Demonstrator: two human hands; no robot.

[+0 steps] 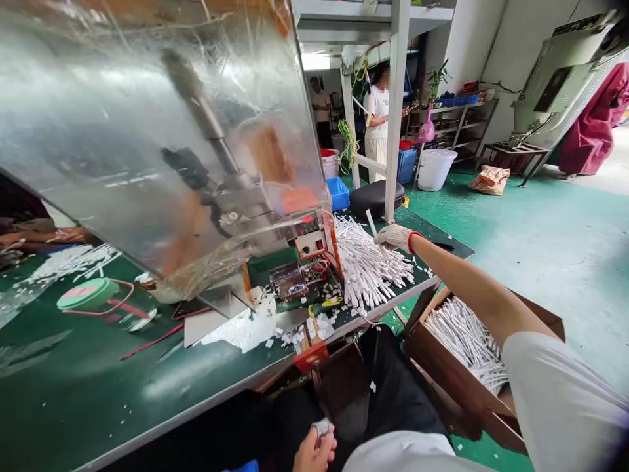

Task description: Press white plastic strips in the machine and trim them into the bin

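My right hand (pixel 396 236), in a white knit glove with a red cuff, reaches out to the pile at the right end of the bench. Its fingers are closed on a white strip (pixel 371 223) that stands tilted upward. Below and beside it lies a heap of similar white strips (pixel 366 269). Low in the view, over my lap, my left hand (pixel 314 452) is bare with fingers curled. A small grey-white piece (pixel 322 427) shows at its fingertips; its kind is unclear. The machine (pixel 289 278) sits between the hands, behind a hazy clear shield (pixel 147 144).
White scraps (pixel 246 328) litter the green bench (pixel 88 393). A yellow-handled tool (pixel 325 305) lies near its edge. At left is a green-lidded container (pixel 93 295). A cardboard box (pixel 437 357) of white strips stands right of my legs. People stand beyond the metal frame (pixel 396 111).
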